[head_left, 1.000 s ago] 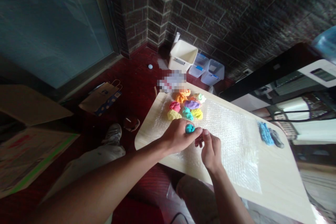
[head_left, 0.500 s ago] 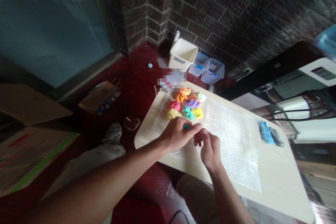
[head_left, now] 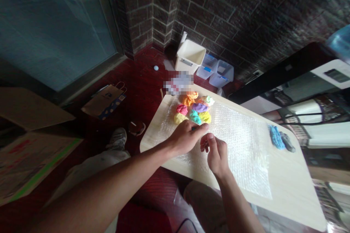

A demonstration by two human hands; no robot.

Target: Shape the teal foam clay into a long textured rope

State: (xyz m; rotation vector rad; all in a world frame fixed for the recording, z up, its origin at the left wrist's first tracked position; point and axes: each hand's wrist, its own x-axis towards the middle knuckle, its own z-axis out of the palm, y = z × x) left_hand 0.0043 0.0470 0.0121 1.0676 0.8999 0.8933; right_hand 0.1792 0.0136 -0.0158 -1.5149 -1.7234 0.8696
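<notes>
My left hand (head_left: 184, 137) is closed above the near part of the bubble wrap (head_left: 237, 142). Between its thumb and fingers shows a sliver of a small teal piece, mostly hidden by the hand. Close by on the right, my right hand (head_left: 217, 154) has its fingers curled in and thumb pressed to them; whatever they hold, if anything, cannot be made out. Just beyond my hands lie several soft, crumpled, clay-like lumps, among them a teal lump (head_left: 195, 117), a purple lump (head_left: 200, 107), a yellow lump (head_left: 205, 117), a pink lump (head_left: 182, 109) and an orange lump (head_left: 188, 100).
At the right of the pale table (head_left: 295, 185) lie a blue twisted lump (head_left: 277, 137) and a grey one (head_left: 288, 142). Behind the table stand a white bin (head_left: 188, 65) and two clear boxes. A paper bag (head_left: 102, 100) and a cardboard box (head_left: 35, 164) are on the left.
My hands have drawn slightly apart, the thumb tips no longer meeting. Less of the teal piece shows in my left hand. The lumps on the table have stayed put.
</notes>
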